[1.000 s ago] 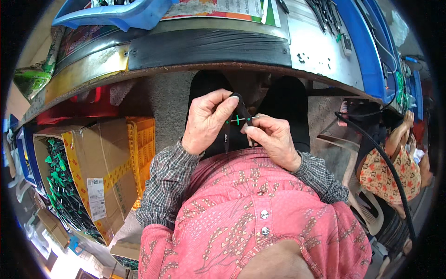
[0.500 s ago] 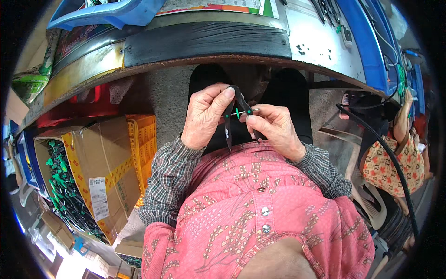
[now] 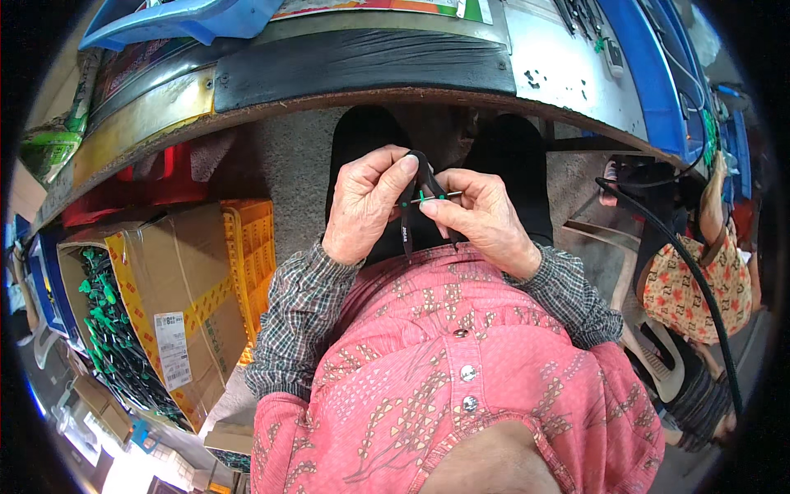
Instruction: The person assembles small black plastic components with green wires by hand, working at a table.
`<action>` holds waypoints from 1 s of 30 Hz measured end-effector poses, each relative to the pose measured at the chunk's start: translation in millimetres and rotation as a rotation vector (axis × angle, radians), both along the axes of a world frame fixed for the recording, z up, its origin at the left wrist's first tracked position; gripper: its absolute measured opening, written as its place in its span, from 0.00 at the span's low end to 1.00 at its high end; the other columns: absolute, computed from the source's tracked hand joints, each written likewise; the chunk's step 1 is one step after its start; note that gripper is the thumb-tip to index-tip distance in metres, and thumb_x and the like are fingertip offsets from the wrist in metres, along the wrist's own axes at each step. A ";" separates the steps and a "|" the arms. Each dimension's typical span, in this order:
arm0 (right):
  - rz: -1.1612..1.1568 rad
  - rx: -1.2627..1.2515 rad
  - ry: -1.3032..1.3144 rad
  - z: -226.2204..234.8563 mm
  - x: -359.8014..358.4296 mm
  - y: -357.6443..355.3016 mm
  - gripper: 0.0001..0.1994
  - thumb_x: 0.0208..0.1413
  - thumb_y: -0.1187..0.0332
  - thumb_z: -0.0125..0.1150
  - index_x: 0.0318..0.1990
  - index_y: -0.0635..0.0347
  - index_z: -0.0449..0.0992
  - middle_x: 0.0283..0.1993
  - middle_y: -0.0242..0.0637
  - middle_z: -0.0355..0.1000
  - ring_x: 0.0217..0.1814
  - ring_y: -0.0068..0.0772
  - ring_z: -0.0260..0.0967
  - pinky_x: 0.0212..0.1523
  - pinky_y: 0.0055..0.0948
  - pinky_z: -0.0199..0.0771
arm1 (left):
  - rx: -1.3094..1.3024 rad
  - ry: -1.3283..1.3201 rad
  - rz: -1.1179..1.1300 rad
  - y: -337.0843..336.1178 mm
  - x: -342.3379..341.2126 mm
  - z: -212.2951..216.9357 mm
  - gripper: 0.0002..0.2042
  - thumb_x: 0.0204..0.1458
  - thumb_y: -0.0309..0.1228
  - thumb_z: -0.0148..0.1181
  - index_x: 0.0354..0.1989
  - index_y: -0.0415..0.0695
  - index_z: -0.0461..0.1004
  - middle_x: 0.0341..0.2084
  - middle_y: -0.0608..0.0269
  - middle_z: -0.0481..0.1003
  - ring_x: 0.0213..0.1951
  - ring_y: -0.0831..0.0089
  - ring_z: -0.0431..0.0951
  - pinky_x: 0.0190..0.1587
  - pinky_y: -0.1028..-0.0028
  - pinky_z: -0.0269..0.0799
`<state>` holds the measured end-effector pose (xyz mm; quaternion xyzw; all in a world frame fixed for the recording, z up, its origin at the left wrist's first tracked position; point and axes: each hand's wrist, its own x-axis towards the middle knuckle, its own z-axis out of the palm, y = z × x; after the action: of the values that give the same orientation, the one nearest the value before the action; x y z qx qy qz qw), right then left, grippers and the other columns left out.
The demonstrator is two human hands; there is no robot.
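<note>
Over my lap, my left hand point(image 3: 362, 202) pinches the upper bend of a black U-shaped piece point(image 3: 425, 171). Its two narrow legs hang down and taper to points. A thin metal rod point(image 3: 453, 194) runs crosswise through both legs, near small green dots. Between the legs, a small green part point(image 3: 422, 197) sits on the rod. My right hand point(image 3: 490, 222) is closed around the right leg and the rod, with its thumb at the green part. The fingers behind the piece are partly hidden.
A workbench with a black padded edge point(image 3: 362, 70) curves across in front. To the left stand an open cardboard box point(image 3: 185, 288) of black and green pieces and an orange crate point(image 3: 248, 272). A black cable point(image 3: 699, 276) hangs at right, near another person point(image 3: 712, 198).
My right thumb has moved up and left onto the small green part between the legs. The left hand keeps its pinch on the black piece.
</note>
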<state>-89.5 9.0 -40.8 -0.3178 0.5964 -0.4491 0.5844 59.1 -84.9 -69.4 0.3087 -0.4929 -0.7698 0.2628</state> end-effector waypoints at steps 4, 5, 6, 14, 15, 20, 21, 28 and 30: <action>-0.004 -0.005 0.014 -0.1 0.1 -1.2 0.10 0.55 0.66 0.62 0.35 0.66 0.75 0.23 0.24 0.68 0.23 0.10 0.61 0.22 0.15 0.59 | -0.017 -0.003 -0.005 -0.8 0.4 -4.6 0.11 0.61 0.36 0.53 0.39 0.40 0.76 0.19 0.76 0.70 0.17 0.91 0.60 0.19 0.86 0.54; -0.004 -0.004 0.013 1.9 0.1 -2.5 0.10 0.55 0.66 0.62 0.35 0.66 0.75 0.23 0.24 0.68 0.23 0.10 0.61 0.22 0.15 0.59 | -0.020 -0.002 -0.010 -1.1 0.4 -5.2 0.12 0.61 0.36 0.53 0.39 0.40 0.76 0.19 0.76 0.70 0.17 0.91 0.60 0.19 0.86 0.55; 0.013 0.028 0.039 5.1 0.0 -4.2 0.10 0.55 0.66 0.62 0.35 0.67 0.75 0.23 0.24 0.68 0.23 0.10 0.61 0.22 0.15 0.59 | -0.019 -0.003 -0.010 -1.4 0.2 -4.5 0.12 0.61 0.36 0.53 0.39 0.40 0.76 0.19 0.76 0.70 0.17 0.91 0.60 0.19 0.86 0.55; 0.083 0.029 0.070 -2.5 -4.5 -3.5 0.13 0.55 0.63 0.62 0.33 0.68 0.76 0.23 0.26 0.68 0.24 0.11 0.62 0.23 0.16 0.61 | 0.000 -0.013 -0.012 -0.7 -0.4 -1.0 0.12 0.61 0.36 0.53 0.38 0.40 0.77 0.18 0.77 0.69 0.18 0.90 0.60 0.19 0.86 0.54; 0.044 0.006 0.074 -1.1 -1.7 -4.0 0.14 0.55 0.62 0.62 0.32 0.67 0.76 0.21 0.26 0.68 0.23 0.11 0.61 0.23 0.16 0.60 | 0.000 -0.013 -0.012 -0.3 -0.4 -2.2 0.12 0.61 0.36 0.53 0.38 0.40 0.77 0.18 0.77 0.69 0.18 0.90 0.60 0.19 0.86 0.54; -0.049 -0.046 0.070 -0.4 1.6 -6.0 0.15 0.56 0.61 0.62 0.31 0.68 0.76 0.21 0.26 0.68 0.23 0.11 0.61 0.22 0.17 0.60 | -0.004 -0.026 -0.002 0.4 -0.9 -4.0 0.12 0.61 0.37 0.52 0.38 0.40 0.77 0.18 0.77 0.69 0.18 0.90 0.60 0.19 0.86 0.55; 0.040 -0.009 0.101 -2.8 -4.4 -5.2 0.13 0.55 0.63 0.62 0.33 0.68 0.76 0.23 0.26 0.69 0.24 0.11 0.62 0.23 0.17 0.61 | -0.004 -0.026 -0.001 0.3 -0.8 -3.3 0.12 0.61 0.37 0.52 0.38 0.40 0.77 0.18 0.77 0.69 0.18 0.90 0.60 0.19 0.86 0.55; 0.070 -0.012 0.064 -4.6 -3.9 -3.6 0.14 0.56 0.62 0.62 0.35 0.67 0.77 0.24 0.26 0.69 0.25 0.13 0.62 0.23 0.18 0.61 | 0.024 -0.026 -0.010 2.0 -0.4 -5.9 0.13 0.61 0.37 0.52 0.38 0.39 0.76 0.19 0.76 0.70 0.18 0.90 0.61 0.19 0.86 0.55; 0.053 -0.030 0.080 -4.9 -2.5 -4.4 0.14 0.56 0.62 0.61 0.34 0.67 0.77 0.24 0.26 0.69 0.25 0.13 0.62 0.23 0.18 0.60 | 0.018 -0.027 -0.008 2.0 -1.0 -7.2 0.13 0.61 0.37 0.52 0.39 0.39 0.76 0.19 0.76 0.70 0.18 0.90 0.61 0.19 0.86 0.56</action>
<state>-92.0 4.5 -45.7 -0.3597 0.6040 -0.4294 0.5670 58.2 -82.9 -76.6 0.3196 -0.4908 -0.7709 0.2504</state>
